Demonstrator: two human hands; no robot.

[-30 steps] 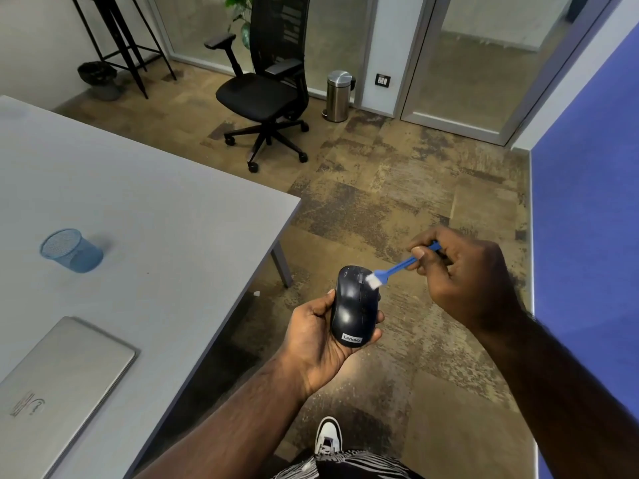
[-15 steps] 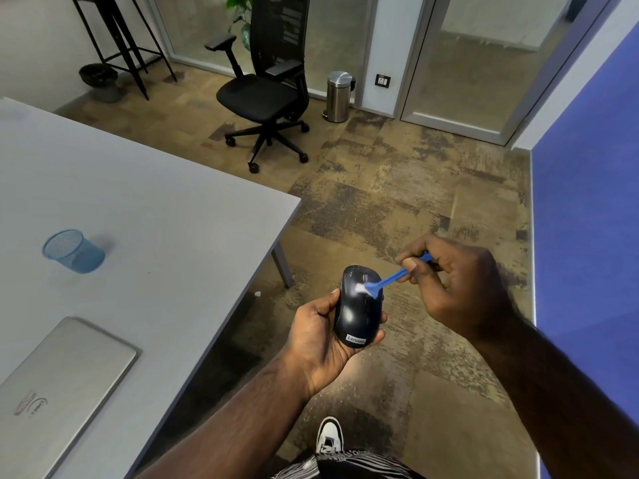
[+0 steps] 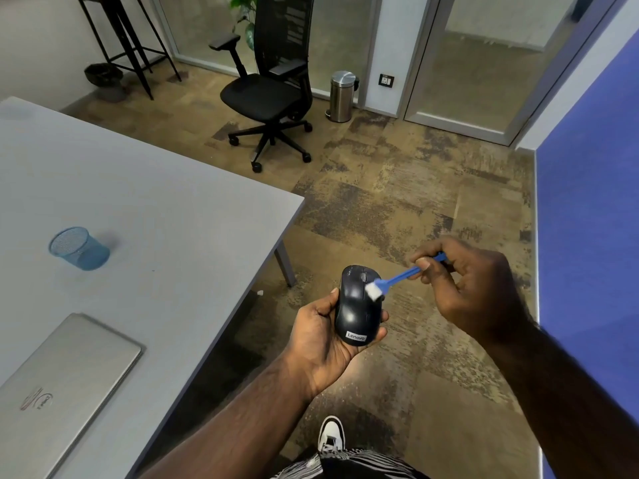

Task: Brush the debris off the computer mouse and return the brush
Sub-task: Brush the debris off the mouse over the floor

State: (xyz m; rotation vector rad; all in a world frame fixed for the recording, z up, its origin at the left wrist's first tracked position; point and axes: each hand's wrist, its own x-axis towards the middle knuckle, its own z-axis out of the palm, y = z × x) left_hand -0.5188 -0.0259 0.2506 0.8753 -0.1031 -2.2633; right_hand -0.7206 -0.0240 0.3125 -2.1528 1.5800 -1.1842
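A black Lenovo computer mouse (image 3: 356,307) rests in the palm of my left hand (image 3: 320,340), held out over the floor beside the table. My right hand (image 3: 473,288) pinches the handle of a small blue brush (image 3: 397,278). Its white bristles touch the right upper side of the mouse, just below the scroll wheel. Part of the handle is hidden inside my fingers.
A grey table (image 3: 166,216) lies to the left, with a blue mesh cup (image 3: 79,248) and a shut silver laptop (image 3: 62,378) on it. On the carpet beyond stand a black office chair (image 3: 269,95), a steel bin (image 3: 342,96) and a black stool (image 3: 128,43). A blue wall (image 3: 587,236) runs along the right.
The brush head has swept from the middle of the mouse's top to its right edge. My left hand has kept the mouse nearly still.
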